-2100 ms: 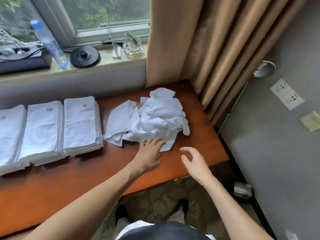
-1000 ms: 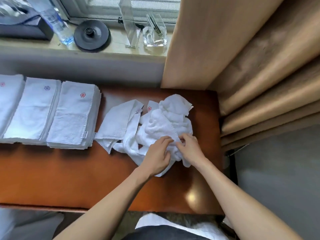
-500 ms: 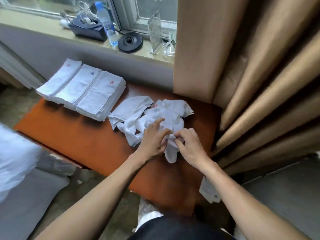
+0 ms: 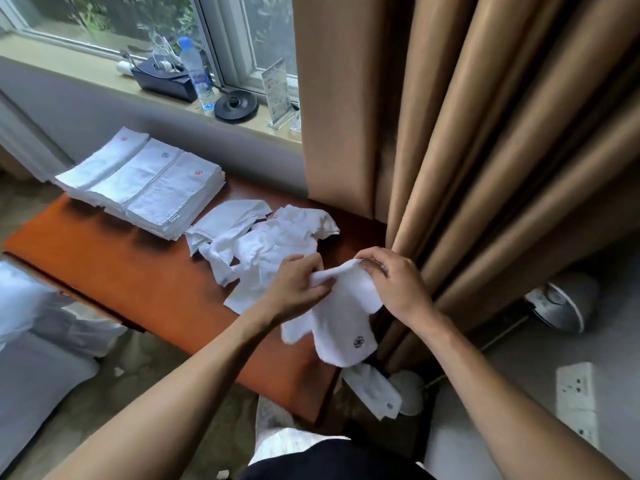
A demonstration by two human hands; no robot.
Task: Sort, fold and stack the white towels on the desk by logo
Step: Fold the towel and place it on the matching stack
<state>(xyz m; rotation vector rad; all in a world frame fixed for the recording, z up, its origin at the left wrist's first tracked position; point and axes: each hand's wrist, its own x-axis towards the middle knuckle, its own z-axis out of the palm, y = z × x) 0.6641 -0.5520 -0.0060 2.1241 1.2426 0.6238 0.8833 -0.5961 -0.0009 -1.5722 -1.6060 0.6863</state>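
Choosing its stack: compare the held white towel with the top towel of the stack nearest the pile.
The held white cloth towel hangs unfolded; the stack's top white towel lies folded flat. Held towel's logo is dark; stack towel's is red. The left hand and right hand grip the held towel; nothing touches the stack towel. Both white, flower-logoed.
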